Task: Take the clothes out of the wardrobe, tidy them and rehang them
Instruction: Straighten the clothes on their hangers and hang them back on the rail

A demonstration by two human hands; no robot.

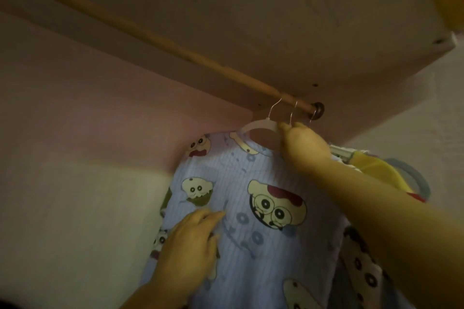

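Right hand [303,144] was clamped on the hanger [258,128] at centre right, its hook at the rod [150,37]. Left hand [190,241], fingers straight, lay flat on the shirt [251,208] hanging below. Step judged: hanging or unhooking, undetermined. The next move calls for guiding the hook clear of the neighbouring hooks [292,114].

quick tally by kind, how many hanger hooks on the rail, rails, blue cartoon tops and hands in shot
hanger hooks: 3
rail: 1
blue cartoon top: 1
hands: 2, right hand gripping the white hanger, left hand resting on the top
total: 7
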